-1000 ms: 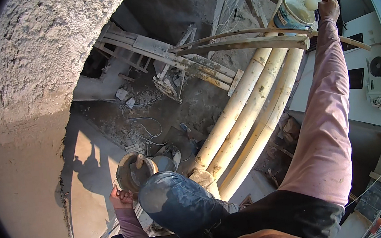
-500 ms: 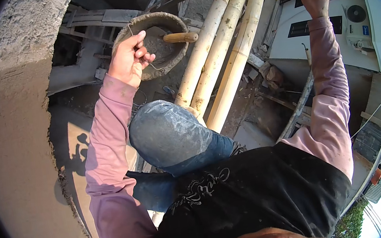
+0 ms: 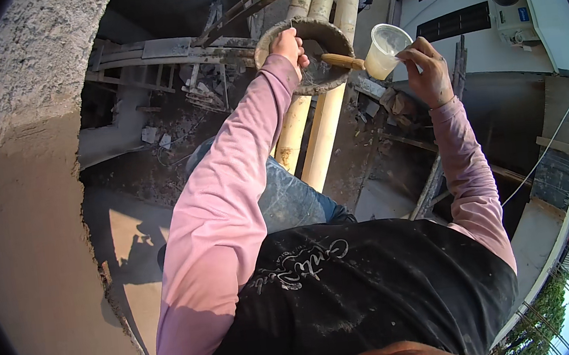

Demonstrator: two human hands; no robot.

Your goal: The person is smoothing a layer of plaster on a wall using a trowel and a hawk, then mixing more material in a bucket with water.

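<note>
My left hand (image 3: 289,52) is closed on the thin wire handle of a mortar-crusted bucket (image 3: 341,36), which is over the bamboo poles (image 3: 322,141); whether it rests on them I cannot tell. A wooden-handled tool (image 3: 341,61) sticks out of the bucket toward the right, its head hidden inside. My right hand (image 3: 429,71) pinches the rim of a translucent plastic cup (image 3: 385,47) just right of the bucket; the cup is tilted and holds some cloudy, pale liquid. My jeans-covered leg (image 3: 294,201) is below the bucket, partly hidden by my left arm.
A rough, partly plastered wall (image 3: 30,227) fills the left side. Wooden scaffold planks (image 3: 165,49) and rubble lie beyond it, below the poles. At right are a white building wall with an air-conditioner unit (image 3: 512,20), dark openings, a cable and a ledge.
My left hand has raised the bucket from beside my knee and moved it right, over the poles. My right hand has brought the cup down and left, nearer the bucket. The view has shifted too.
</note>
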